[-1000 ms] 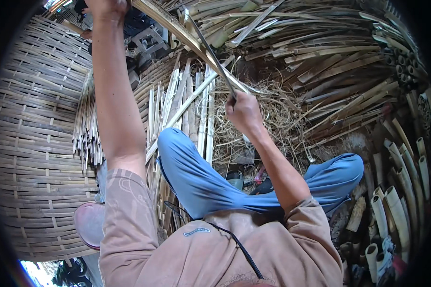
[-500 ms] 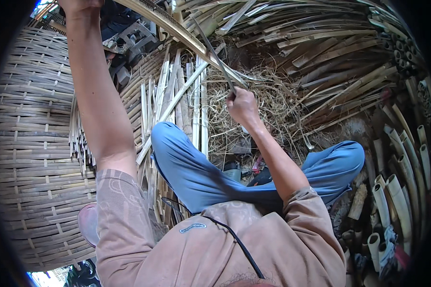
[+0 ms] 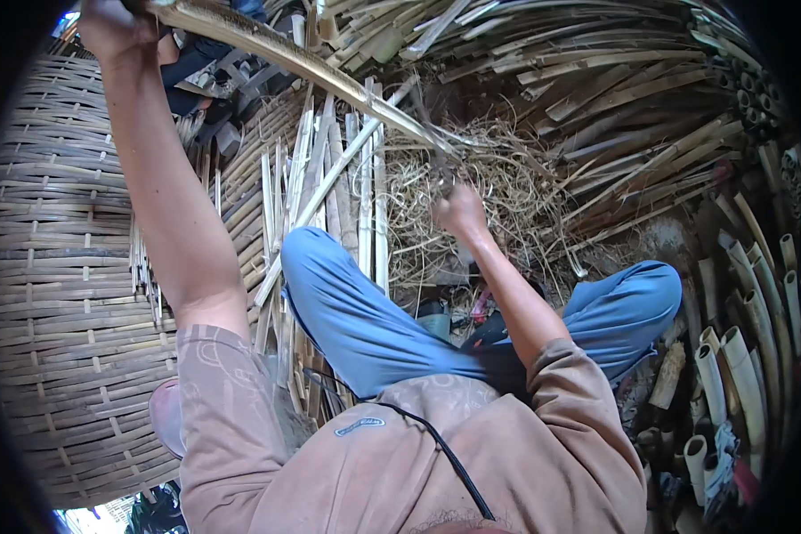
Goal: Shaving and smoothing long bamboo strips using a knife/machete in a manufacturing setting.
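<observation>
At the far upper left, my left hand (image 3: 120, 28) is closed on the upper end of a long split bamboo strip (image 3: 307, 64); the picture's edge cuts off part of it. The strip slants down to the right, its far tip over a heap of shavings (image 3: 525, 173). Just below that tip, my right hand (image 3: 463, 212) is closed round the handle of a long, narrow knife (image 3: 438, 147). Motion smears the blade, which points away from me beside the strip's lower end. I cannot tell whether the blade touches the strip.
A large woven bamboo panel (image 3: 53, 276) fills the left side. Pale bamboo slats (image 3: 365, 196) lie beyond my left knee. Stacked split bamboo (image 3: 614, 89) covers the far right, and cut bamboo tubes (image 3: 743, 365) stand at the right. A person's dark-clothed leg (image 3: 200, 58) shows behind the strip.
My left hand has moved left and slightly down, bringing the bamboo strip lower. My right hand has shifted a little right and nearer me, with the knife turned more upright.
</observation>
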A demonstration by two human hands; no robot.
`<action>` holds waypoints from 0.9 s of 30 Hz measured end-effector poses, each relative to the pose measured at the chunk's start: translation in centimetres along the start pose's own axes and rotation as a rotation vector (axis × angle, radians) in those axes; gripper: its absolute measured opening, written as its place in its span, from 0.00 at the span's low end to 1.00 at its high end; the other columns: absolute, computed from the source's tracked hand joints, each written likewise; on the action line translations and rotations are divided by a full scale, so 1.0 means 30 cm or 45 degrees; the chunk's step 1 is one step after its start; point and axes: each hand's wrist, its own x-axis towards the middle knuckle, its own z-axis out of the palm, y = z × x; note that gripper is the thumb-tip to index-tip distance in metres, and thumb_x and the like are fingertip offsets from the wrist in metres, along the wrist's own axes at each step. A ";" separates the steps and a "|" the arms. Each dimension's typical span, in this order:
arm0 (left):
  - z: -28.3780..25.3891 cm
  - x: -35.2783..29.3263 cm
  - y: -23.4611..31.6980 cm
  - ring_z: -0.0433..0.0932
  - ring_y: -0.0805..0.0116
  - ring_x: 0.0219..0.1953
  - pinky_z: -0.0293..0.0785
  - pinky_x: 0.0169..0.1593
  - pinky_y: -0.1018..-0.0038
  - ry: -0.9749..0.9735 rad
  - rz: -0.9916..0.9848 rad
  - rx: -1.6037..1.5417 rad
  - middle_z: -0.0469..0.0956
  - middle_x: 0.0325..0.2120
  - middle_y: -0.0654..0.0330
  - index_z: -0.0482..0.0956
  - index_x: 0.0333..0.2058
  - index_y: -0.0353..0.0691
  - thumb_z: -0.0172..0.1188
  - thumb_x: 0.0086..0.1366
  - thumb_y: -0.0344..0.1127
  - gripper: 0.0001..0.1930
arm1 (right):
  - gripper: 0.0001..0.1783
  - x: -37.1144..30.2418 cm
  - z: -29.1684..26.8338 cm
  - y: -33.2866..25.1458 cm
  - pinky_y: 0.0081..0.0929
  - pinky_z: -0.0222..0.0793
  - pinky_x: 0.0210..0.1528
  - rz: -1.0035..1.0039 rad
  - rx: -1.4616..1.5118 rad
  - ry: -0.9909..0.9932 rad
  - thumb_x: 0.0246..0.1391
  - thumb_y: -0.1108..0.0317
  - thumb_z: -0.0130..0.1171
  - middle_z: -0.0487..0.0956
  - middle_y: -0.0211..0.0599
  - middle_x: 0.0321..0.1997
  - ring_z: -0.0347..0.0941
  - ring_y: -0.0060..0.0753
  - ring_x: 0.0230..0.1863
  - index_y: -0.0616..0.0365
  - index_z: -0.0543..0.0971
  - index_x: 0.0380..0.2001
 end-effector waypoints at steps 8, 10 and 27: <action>-0.083 -0.007 -0.035 0.63 0.78 0.18 0.64 0.22 0.80 0.185 0.148 0.038 0.62 0.18 0.69 0.68 0.29 0.43 0.50 0.69 0.33 0.07 | 0.22 0.061 0.052 0.283 0.48 0.74 0.56 0.289 -0.176 -0.127 0.49 0.62 0.59 0.81 0.67 0.46 0.79 0.62 0.52 0.71 0.82 0.41; -0.086 -0.012 -0.077 0.70 0.74 0.20 0.71 0.26 0.77 0.160 0.020 -0.061 0.69 0.21 0.66 0.70 0.36 0.42 0.54 0.69 0.35 0.05 | 0.21 0.051 0.080 0.256 0.48 0.74 0.55 0.191 -0.153 0.023 0.50 0.61 0.58 0.81 0.67 0.45 0.78 0.64 0.52 0.70 0.82 0.41; -0.160 -0.528 -0.819 0.78 0.70 0.26 0.75 0.30 0.70 0.597 0.105 0.925 0.79 0.25 0.61 0.76 0.36 0.38 0.62 0.64 0.31 0.05 | 0.13 -0.081 -0.214 0.310 0.36 0.71 0.18 0.188 0.058 -0.021 0.54 0.72 0.56 0.79 0.44 0.16 0.77 0.35 0.15 0.69 0.80 0.20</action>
